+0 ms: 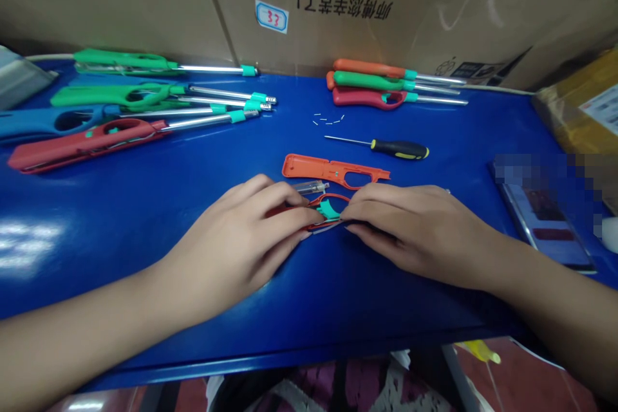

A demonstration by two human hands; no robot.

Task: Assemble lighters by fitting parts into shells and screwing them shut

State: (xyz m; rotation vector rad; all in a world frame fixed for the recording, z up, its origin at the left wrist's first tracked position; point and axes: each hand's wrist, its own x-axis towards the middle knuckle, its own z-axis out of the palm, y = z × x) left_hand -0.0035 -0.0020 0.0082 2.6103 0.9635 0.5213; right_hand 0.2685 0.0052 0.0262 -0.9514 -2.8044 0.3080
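My left hand (255, 225) has its fingers closed round the handle end of an opened orange stick lighter (333, 197), low over the table. A teal trigger (328, 209) shows inside it between my hands. My right hand (410, 222) pinches the lighter's other end; its fingertips hide what lies under them. Just beyond the fingers lies a loose orange lighter shell half (313, 168), hollow side up. A clear fuel tank (311, 187) shows beside my left fingers, partly covered by them.
A black and yellow screwdriver (398, 149) lies behind the shell half, near several tiny screws (329, 122). Opened lighters (91, 141) lie at the left, closed lighters (371, 84) at the back. A phone (545, 225) rests at the right. A cardboard box (309, 38) walls the back.
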